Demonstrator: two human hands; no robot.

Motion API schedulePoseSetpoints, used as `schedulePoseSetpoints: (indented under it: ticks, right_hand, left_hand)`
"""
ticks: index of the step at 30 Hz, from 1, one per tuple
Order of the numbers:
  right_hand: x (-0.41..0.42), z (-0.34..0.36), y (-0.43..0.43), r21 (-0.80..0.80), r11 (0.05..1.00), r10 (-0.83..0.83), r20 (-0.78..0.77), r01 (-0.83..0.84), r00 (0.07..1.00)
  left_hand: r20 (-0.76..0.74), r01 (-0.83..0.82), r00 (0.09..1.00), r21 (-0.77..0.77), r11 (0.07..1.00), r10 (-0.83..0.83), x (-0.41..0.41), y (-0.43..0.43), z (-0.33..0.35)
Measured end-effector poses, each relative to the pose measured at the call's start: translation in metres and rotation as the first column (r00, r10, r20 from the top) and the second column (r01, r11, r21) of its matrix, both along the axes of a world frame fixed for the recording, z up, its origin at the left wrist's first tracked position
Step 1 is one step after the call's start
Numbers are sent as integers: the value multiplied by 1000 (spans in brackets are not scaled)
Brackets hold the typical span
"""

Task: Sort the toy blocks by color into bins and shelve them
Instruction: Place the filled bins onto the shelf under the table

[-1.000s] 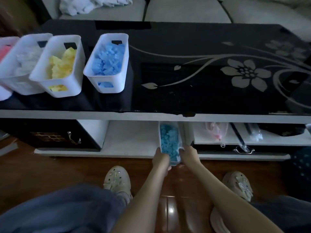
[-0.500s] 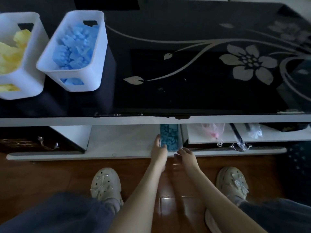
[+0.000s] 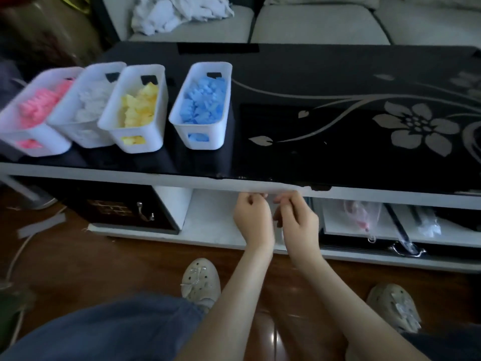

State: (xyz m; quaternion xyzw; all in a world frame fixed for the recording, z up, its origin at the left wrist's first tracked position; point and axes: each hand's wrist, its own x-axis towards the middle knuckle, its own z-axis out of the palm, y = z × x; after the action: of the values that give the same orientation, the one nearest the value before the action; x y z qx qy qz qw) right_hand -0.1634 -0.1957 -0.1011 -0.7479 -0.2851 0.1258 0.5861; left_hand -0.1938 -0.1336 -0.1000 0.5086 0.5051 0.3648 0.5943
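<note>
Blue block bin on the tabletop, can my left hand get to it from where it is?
Probably yes. The left hand sits below the table edge, just right of the blue block bin; the bin stands near that edge with nothing between.

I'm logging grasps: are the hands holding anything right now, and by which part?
Cannot be told. The left hand and right hand have curled fingers in front of the lower shelf, but no object shows in either.
</note>
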Motion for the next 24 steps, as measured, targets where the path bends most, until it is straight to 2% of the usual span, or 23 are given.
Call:
schedulePoseSetpoints:
  ticks: [3, 5, 7, 10, 12, 14, 16, 19, 20, 24]
  right_hand:
    - [-12, 41, 15, 155, 986, 41, 147, -64, 988]
    - [-13, 59, 30, 185, 976, 77, 197, -114, 977]
    - [-14, 75, 53, 109, 976, 159, 248, -191, 956]
    - [-12, 86, 88, -114, 971, 238, 368, -211, 899]
    - [-11, 89, 104, -220, 949, 295, 370, -225, 881]
    - [-10, 94, 111, -256, 933, 329, 323, -253, 887]
    - [-11, 100, 109, -228, 941, 315, 317, -250, 895]
    - [-10, 106, 90, -204, 962, 254, 415, -182, 874]
    - [-9, 104, 79, -168, 973, 215, 408, -158, 887]
    - [-16, 96, 33, 82, 996, 15, 212, -33, 977]
  left_hand:
    - [41, -61, 997, -11, 998, 62, -25, 0, 13]
    - [88, -104, 991, -12, 994, 105, -35, 6, 26]
    - [159, -147, 977, 36, 989, 139, -42, 17, 47]
    - [192, -171, 969, 79, 982, 154, -47, 37, 74]
    - [175, -148, 975, 54, 988, 137, -50, 53, 81]
    - [137, -96, 986, -2, 995, 95, -54, 64, 84]
    - [145, -58, 987, -100, 993, 72, -59, 72, 88]
    - [198, -65, 974, -197, 978, 105, -65, 73, 95]
    - [197, -73, 974, -189, 979, 111, -65, 71, 95]
    - [130, -72, 989, -29, 997, 75, -64, 58, 88]
